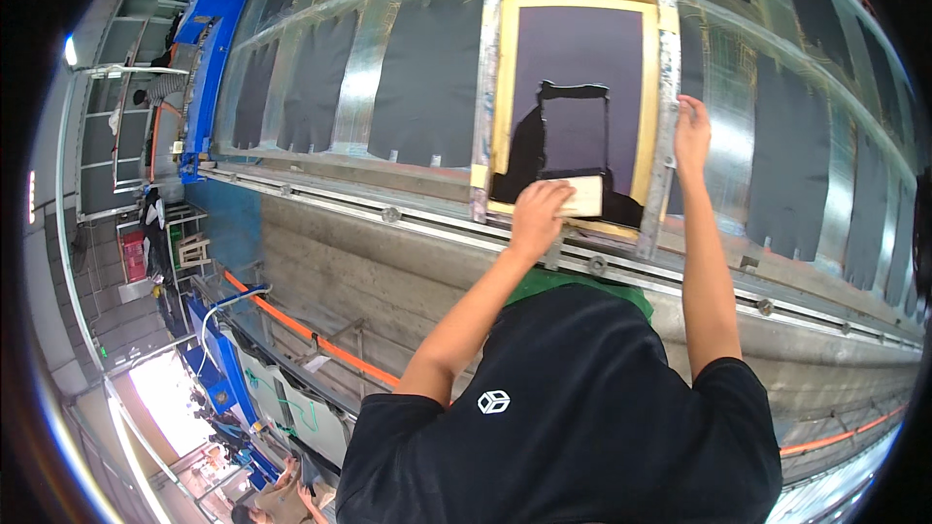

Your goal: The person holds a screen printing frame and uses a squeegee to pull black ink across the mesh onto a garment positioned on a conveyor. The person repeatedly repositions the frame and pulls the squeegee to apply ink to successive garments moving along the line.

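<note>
A screen printing frame [668,78] with a metal border and yellow tape along its inner edge lies on the long table in front of me. Black ink [524,153] is spread in an uneven patch over the lower part of its dark mesh [582,44]. My left hand [539,218] is closed on a squeegee [583,197] with a pale, block-like handle, at the frame's near end over the ink. The squeegee's blade is hidden. At the frame's right side, my right hand [692,131] has its fingers bent against the outer edge, seemingly gripping it.
Dark fabric panels [427,78] lie in rows on the shiny table on both sides of the frame. A metal rail [388,214] runs along the table's near edge. Blue machinery [206,58] stands at the table's left end. Another person [282,503] is at the lower left.
</note>
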Demonstrator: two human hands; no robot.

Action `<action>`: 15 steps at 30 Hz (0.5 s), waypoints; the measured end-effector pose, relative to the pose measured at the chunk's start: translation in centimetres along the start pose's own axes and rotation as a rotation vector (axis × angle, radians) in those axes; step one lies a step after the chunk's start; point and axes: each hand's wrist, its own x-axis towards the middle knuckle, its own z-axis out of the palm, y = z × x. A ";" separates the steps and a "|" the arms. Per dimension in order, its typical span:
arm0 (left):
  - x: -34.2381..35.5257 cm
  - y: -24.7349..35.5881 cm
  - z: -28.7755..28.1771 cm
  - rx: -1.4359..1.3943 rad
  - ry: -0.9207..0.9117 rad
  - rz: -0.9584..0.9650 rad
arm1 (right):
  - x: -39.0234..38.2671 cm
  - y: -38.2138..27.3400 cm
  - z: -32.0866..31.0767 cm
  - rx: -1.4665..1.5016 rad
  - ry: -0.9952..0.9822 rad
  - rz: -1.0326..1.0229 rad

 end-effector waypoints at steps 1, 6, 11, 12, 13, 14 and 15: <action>-0.5 -2.4 -1.7 0.016 0.009 -0.014 | -1.3 -2.4 2.3 -0.047 -0.051 0.108; -1.9 -14.1 -10.7 0.069 -0.064 -0.002 | -7.7 -9.1 14.4 0.103 -0.074 0.213; -3.1 -19.4 -14.2 0.116 -0.124 -0.075 | -10.1 -10.6 21.0 0.074 -0.069 0.168; -2.9 -19.8 -14.5 0.114 -0.122 -0.061 | -10.1 -11.1 21.5 0.120 -0.067 0.212; -2.6 -20.0 -14.4 0.116 -0.119 -0.050 | -10.3 -10.9 21.6 0.130 -0.037 0.223; -2.4 -20.0 -14.2 0.133 -0.150 -0.044 | -10.1 -10.5 21.4 0.134 -0.022 0.221; -2.4 -20.4 -14.5 0.117 -0.155 -0.034 | -10.4 -10.3 21.7 0.140 -0.013 0.229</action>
